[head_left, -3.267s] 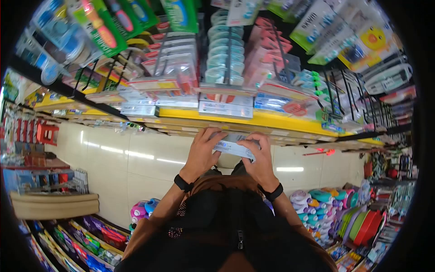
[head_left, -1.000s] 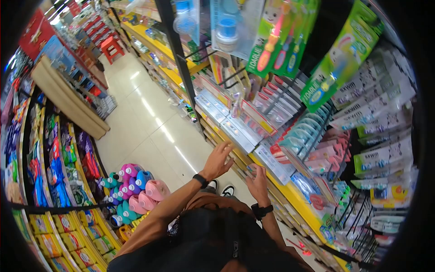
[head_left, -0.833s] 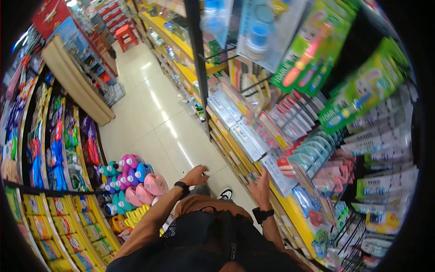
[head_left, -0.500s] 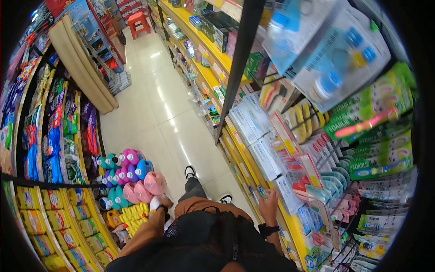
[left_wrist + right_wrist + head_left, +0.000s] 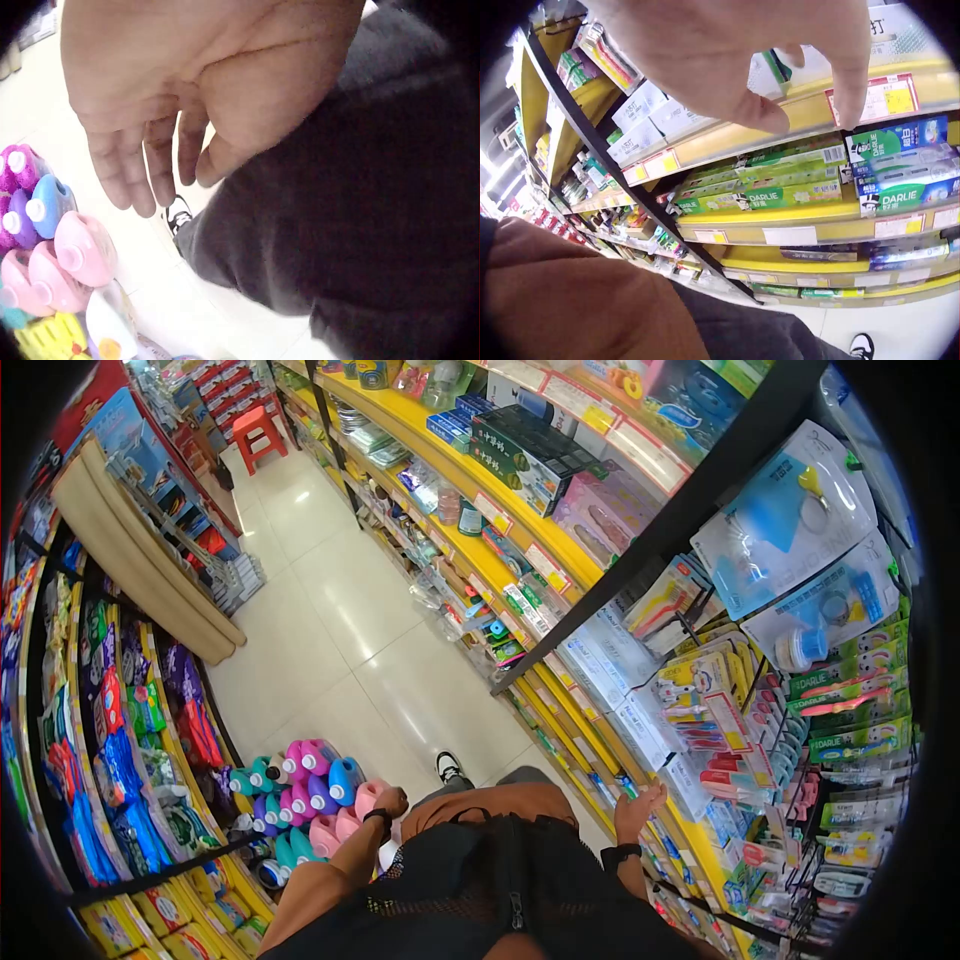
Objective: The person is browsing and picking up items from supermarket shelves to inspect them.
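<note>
The left grip hangs beside the dark grey trouser leg, fingers loosely straight and holding nothing, near the pink round plastic detergent bottles on the floor. The right grip, relaxed and empty, hovers just before the yellow metal shelf of green-and-white toothpaste boxes.

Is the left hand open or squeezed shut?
Open. The left hand has its fingers hanging loose, holding nothing, near the pink jugs.

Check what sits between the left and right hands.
Between left hand and right hand: only the person's own brown shirt, shown in the head view.
</note>
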A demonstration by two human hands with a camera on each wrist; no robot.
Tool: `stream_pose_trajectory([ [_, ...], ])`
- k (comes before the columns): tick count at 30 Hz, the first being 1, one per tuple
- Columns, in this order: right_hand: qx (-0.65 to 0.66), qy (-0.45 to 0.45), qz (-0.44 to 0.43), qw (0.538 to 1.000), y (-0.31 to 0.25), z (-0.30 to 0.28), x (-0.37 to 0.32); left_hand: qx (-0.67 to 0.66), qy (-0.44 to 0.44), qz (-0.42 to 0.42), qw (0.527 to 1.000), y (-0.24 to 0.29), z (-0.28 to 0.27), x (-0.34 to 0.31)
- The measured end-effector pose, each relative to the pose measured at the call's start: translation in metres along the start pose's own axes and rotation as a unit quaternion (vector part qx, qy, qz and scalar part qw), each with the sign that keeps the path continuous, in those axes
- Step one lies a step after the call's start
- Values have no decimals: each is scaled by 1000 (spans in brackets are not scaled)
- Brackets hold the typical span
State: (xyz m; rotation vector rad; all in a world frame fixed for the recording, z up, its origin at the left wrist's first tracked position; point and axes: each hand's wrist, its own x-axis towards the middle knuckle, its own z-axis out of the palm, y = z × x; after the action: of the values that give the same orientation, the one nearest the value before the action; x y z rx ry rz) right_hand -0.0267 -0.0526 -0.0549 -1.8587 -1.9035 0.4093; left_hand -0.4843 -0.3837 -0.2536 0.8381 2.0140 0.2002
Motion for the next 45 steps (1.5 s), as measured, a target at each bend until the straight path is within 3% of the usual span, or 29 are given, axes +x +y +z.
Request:
stream_pose_trajectory([
  [1,-8,46,-7,999,-4,1,-1,-26,105,41,993,-14,8,12],
  [5,29,-38,-21,999,-37,33,-22,-178,99,1,979,-22,-25,39],
  [6,20,-153,-75,985,-65,51,-21,-217,82,-9,973,-14,-37,42],
  [9,80,-224,-115,964,-103,76,-15,-269,83,0,960,-5,-42,32],
  [11,113,-264,-134,949,-163,80,-1,-313,82,-1,946,9,-54,10],
  [15,186,-325,-205,904,-245,113,30,-445,79,-49,891,-38,-22,3],
  [16,189,-326,-205,903,-266,119,38,-398,113,-39,909,-36,-30,-13],
  [17,205,-347,-195,894,-286,126,44,-330,88,-58,938,-38,-43,-27],
  [20,245,-371,-205,872,-350,143,60,-336,102,-91,932,-35,-63,-42],
  [21,261,-374,-223,862,-372,149,66,-498,68,12,865,-50,-49,-29],
  [22,258,-381,-230,858,-392,156,72,-637,29,116,762,-66,-41,-12],
  [23,265,-380,-230,856,-411,162,77,-632,32,116,765,-88,-43,3],
  [24,286,-383,-232,847,-431,168,83,-484,141,47,862,-87,-64,46],
  [25,306,-387,-234,838,-451,172,89,-313,244,-26,917,-84,-94,71],
  [26,308,-387,-240,835,-471,174,95,-128,334,-98,929,-75,-124,68],
  [27,312,-388,-237,834,-490,175,101,-123,334,-100,929,-89,-130,78],
  [29,325,-376,-255,829,-522,174,119,-123,247,2,961,-130,-155,47],
  [30,327,-370,-261,829,-535,174,126,-125,199,51,971,-121,-166,47],
  [32,332,-363,-275,826,-555,171,143,-340,222,-69,911,-101,-225,89],
  [33,339,-351,-289,824,-566,166,152,-307,228,-94,919,-44,-287,87],
  [34,334,-346,-285,829,-576,156,161,-224,315,6,922,-50,-302,125],
  [35,334,-342,-282,832,-583,151,167,-239,349,60,904,-5,-348,137],
  [39,352,-277,-273,851,-596,128,188,-271,364,205,867,189,-502,136],
  [42,350,-203,-238,883,-601,116,190,-221,409,385,798,291,-568,141],
  [45,312,-135,-209,917,-607,114,189,-175,416,459,766,358,-609,151],
])
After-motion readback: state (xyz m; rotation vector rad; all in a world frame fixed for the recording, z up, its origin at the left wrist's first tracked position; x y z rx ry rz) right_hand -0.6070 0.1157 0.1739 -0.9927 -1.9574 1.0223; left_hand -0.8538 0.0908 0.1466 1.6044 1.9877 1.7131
